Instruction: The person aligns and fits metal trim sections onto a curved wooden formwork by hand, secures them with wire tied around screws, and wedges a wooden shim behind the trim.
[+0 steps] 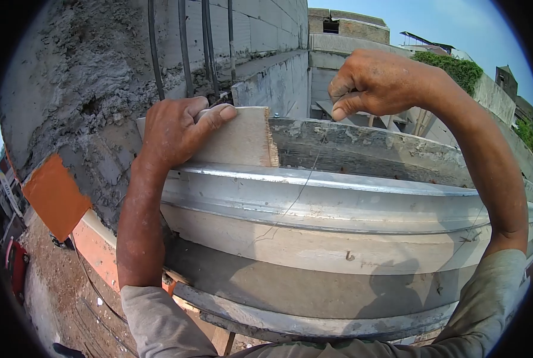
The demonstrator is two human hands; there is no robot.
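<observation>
My left hand (174, 128) is closed over the top edge of a short pale board (236, 140) with a ragged, splintered right end. The board stands upright behind a silver metal beam (314, 200). My right hand (377, 83) is raised above the formwork, its fingers curled and thumb pressed in. A thin wire (314, 164) runs from just below that thumb down across the beam and ends in a loose tangle on the pale plank under it. The pinch appears to hold its upper end, though the fingertips hide the exact grip.
Several upright steel bars (186, 51) rise beside a rough concrete column (90, 71) at left. A weathered form board (374, 140) lines the trough's far side. An orange panel (56, 197) is at lower left, above rubble ground (69, 292) far below.
</observation>
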